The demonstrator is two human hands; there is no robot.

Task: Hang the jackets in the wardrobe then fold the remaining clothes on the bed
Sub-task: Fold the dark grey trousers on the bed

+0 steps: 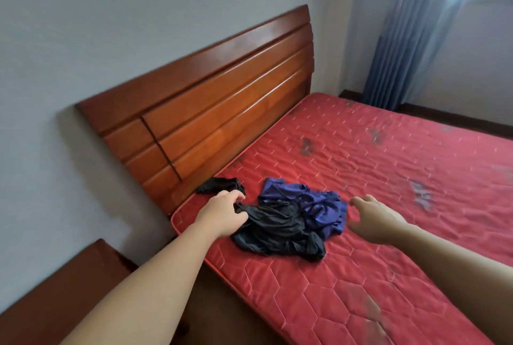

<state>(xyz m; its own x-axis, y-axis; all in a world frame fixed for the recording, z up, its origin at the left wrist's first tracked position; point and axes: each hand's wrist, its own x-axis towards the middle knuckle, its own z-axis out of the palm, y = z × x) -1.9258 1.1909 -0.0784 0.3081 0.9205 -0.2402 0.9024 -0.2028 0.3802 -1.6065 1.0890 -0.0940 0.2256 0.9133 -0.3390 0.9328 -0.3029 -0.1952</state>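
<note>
A crumpled black garment (277,229) lies on the red quilted mattress (388,166) near its head corner. My left hand (222,212) grips the garment's upper left edge with curled fingers. A crumpled blue garment (313,203) lies behind and partly under the black one. A smaller black piece of clothing (220,185) sits by the headboard, just beyond my left hand. My right hand (373,218) hovers to the right of the blue garment, fingers spread and holding nothing.
A brown wooden headboard (211,111) stands against the grey wall on the left. A dark wooden bedside unit (55,294) is at the lower left. Blue curtains (410,33) hang by a window at the far right. The wardrobe is out of view.
</note>
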